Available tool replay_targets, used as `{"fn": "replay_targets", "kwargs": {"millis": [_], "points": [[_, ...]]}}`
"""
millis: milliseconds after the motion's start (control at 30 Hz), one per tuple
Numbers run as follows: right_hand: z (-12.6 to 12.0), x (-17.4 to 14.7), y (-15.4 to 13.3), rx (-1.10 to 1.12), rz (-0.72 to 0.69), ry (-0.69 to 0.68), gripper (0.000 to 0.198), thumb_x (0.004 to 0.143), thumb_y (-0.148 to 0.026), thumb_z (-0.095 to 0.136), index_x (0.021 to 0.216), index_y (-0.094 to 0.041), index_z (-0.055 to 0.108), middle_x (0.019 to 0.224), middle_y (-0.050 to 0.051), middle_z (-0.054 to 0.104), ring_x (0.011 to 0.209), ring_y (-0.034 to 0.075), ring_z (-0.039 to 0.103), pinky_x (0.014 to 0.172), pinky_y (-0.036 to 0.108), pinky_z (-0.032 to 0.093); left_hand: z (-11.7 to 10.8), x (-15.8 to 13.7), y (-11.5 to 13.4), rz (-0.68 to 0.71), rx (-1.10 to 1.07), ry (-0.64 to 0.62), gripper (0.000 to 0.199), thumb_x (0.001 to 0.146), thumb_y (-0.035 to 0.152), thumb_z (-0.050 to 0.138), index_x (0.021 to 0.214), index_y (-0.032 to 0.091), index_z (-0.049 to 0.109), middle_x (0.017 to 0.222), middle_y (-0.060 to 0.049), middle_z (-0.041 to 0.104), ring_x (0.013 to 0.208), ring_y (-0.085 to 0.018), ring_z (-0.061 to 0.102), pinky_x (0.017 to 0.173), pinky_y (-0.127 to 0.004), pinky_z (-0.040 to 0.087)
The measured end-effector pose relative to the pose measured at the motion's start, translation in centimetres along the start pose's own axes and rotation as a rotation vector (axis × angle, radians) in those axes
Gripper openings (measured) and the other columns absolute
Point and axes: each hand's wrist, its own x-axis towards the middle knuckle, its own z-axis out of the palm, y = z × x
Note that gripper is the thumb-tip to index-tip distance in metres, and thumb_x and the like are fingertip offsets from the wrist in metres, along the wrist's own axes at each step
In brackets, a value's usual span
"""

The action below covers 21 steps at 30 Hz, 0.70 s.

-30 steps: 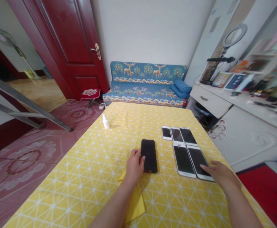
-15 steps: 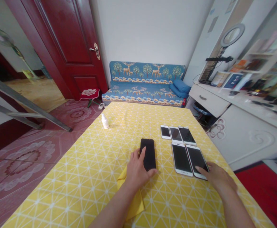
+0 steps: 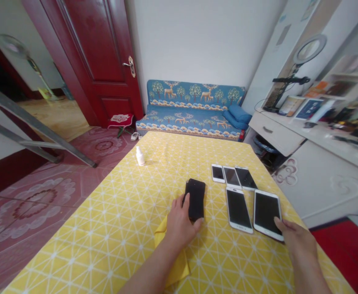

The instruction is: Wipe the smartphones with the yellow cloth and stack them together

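Observation:
My left hand [image 3: 181, 222] grips a black phone [image 3: 196, 195] by its near end, thumb under the bottom edge and fingers along its left side, near the middle of the yellow-clothed table [image 3: 111, 228]. A folded yellow cloth [image 3: 179, 269] lies under my left wrist. At the table's right edge my right hand [image 3: 298, 243] holds the near right corner of a white phone [image 3: 267, 211] with a dark screen. Another white phone [image 3: 237, 208] lies just to its left, apart from it. Behind them, three smaller phones [image 3: 231, 176] lie side by side.
A small white bottle [image 3: 140, 156] stands at the table's far left. Beyond the table are a blue patterned sofa [image 3: 194, 110] and a dark red door [image 3: 102, 61]. A white desk [image 3: 304, 143] with a ring light [image 3: 309, 49] runs along the right. A metal ladder [image 3: 38, 130] leans at the left.
My left hand has closed round the black phone's near end and turned it slightly. My right hand has pulled the rightmost white phone to the right, away from its neighbour.

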Motion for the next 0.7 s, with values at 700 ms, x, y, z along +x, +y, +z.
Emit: {"fn": "replay_targets", "kwargs": {"millis": [700], "points": [[12.3,-15.6,-11.1,0.458,-0.223,-0.530,0.041,0.070,-0.053,0.062,0.087,-0.015,0.063,0.071,0.007,0.070,0.051,0.018,0.060,0.035,0.023,0.040,-1.4,1.2,-0.7,-0.096,-0.144,0.078,0.040,0.094,0.040,0.035,0.109,0.018,0.066,0.093,-0.009,0.068,0.084,-0.019,0.063,0.074,-0.029,0.047]]}}
